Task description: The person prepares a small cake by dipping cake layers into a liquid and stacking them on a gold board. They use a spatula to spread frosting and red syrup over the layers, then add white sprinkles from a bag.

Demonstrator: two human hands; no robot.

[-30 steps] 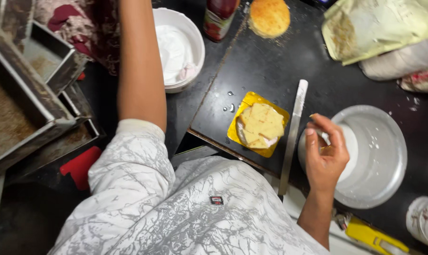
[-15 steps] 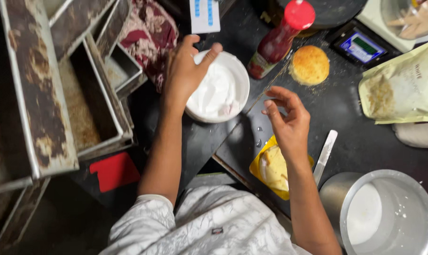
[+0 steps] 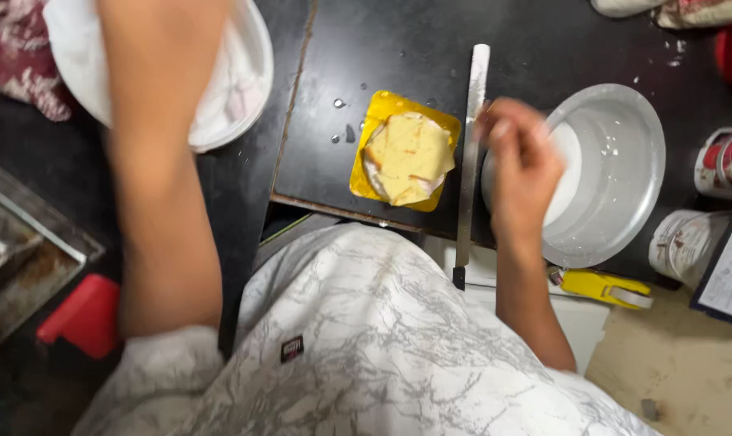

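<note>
Sitting on a yellow square board [image 3: 382, 113] — round pale cake layer [image 3: 408, 157].

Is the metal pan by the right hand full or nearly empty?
Nearly empty: the pan shows bare metal walls, with only white stuff at its bottom beside the right hand.

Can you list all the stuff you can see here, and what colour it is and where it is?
Cake slice: one, pale yellow, on the square board.
Square board: one, yellow, on the black counter.
Black counter: one, top middle.
Long knife: one, silver, right of the board.
Metal pan: one, silver with white inside, right.
White bowl: one, top left, under the arm.
Baking tins: a few, rusty grey, left edge.
Red thing: one, bottom left; cannot tell what.
Yellow tool: one, below the pan.
Right hand: over the pan's rim.
Left hand: out of view; only the forearm shows.
</note>
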